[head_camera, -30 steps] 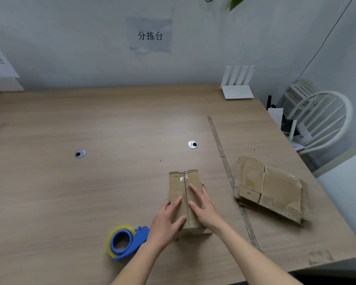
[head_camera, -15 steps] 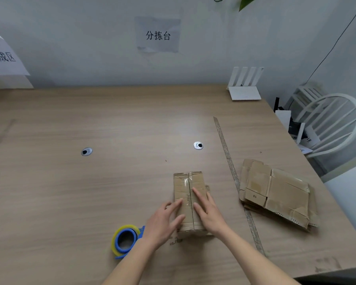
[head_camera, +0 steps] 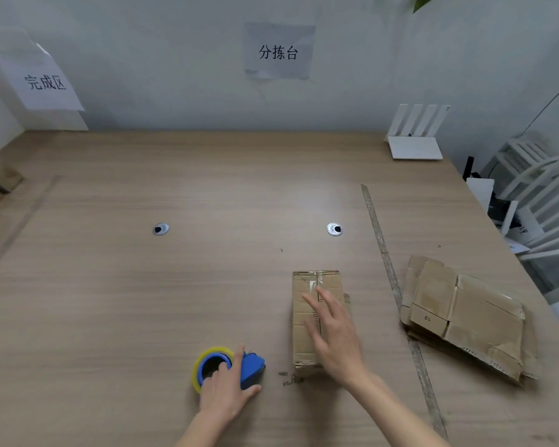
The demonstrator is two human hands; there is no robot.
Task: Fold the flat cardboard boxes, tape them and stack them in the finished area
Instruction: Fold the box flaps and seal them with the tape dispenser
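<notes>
The left hand (head_camera: 228,387) curls its fingers over the blue tape dispenser with a yellow-edged roll (head_camera: 226,367). The right hand (head_camera: 333,337), fingers spread and straight, seems to rest on the small folded brown cardboard box (head_camera: 307,304). A stack of flat cardboard boxes (head_camera: 465,317) lies well right of those fingers.

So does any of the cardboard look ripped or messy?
Yes. The flat cardboard pile on the right looks worn: torn, ragged edges, old tape patches, sheets fanned unevenly. The folded box under the right hand has a frayed near edge.
</notes>
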